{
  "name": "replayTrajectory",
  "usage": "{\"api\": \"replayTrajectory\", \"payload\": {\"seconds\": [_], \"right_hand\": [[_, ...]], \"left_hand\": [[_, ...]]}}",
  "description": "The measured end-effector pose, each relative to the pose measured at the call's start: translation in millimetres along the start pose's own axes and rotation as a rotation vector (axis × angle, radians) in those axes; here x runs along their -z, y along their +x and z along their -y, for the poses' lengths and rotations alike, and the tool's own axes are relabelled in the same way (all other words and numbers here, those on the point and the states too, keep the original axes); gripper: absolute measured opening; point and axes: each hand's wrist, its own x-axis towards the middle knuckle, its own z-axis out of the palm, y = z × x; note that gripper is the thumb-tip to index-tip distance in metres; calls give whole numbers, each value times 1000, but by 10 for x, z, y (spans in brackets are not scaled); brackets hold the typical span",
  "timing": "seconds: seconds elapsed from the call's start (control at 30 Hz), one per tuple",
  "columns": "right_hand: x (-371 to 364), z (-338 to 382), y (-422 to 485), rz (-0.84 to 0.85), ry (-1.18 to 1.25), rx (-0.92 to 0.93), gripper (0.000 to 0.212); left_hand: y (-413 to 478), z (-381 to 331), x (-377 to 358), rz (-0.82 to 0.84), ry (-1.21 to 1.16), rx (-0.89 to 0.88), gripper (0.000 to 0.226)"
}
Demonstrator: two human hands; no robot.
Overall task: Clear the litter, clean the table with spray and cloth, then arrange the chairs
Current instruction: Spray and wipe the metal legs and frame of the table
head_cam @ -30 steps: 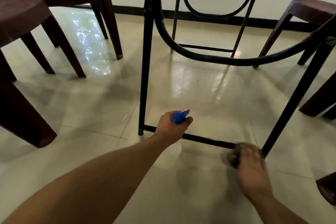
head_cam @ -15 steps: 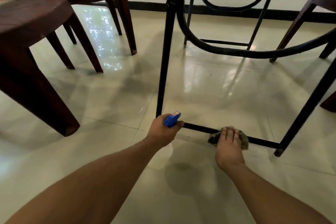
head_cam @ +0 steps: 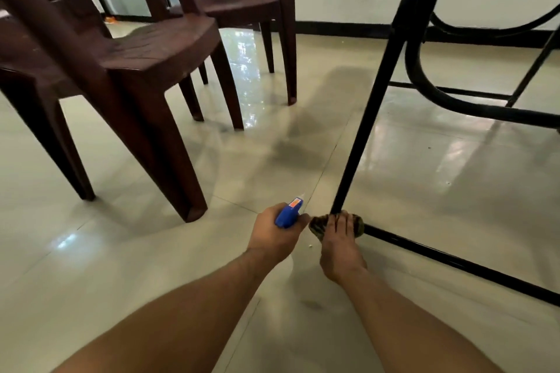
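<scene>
Gripping spray bottle (head_cam: 289, 215), label unreadable

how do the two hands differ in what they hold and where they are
The left hand is closed around a blue spray bottle, clear of the frame. The right hand presses a dark cloth onto the foot of the black table leg. Both are low, near the floor.

Left hand (head_cam: 274, 236) grips blue spray bottle (head_cam: 288, 215) near floor. Right hand (head_cam: 341, 247) presses dark cloth (head_cam: 316, 225) against foot of black bench leg (head_cam: 366, 118), at its junction with the low crossbar (head_cam: 454, 262). Brown chairs (head_cam: 142, 51) stand at left on glossy tiled floor (head_cam: 424, 179).
</scene>
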Motion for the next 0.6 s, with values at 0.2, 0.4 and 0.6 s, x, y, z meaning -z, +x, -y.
{"api": "replayTrajectory", "payload": {"seconds": [0.2,0.4,0.6], "right_hand": [[648,-279,-60,92,122,62,91],[1519,-229,-247,165,139,-16,71],[2132,-93,-662,99,3,-2,77]], "left_hand": [[-56,-155,82,25,34,-22,21],[-217,-688,-13,138,12,-44,26],[-473,-1245,-37,195,374,-60,46]]}}
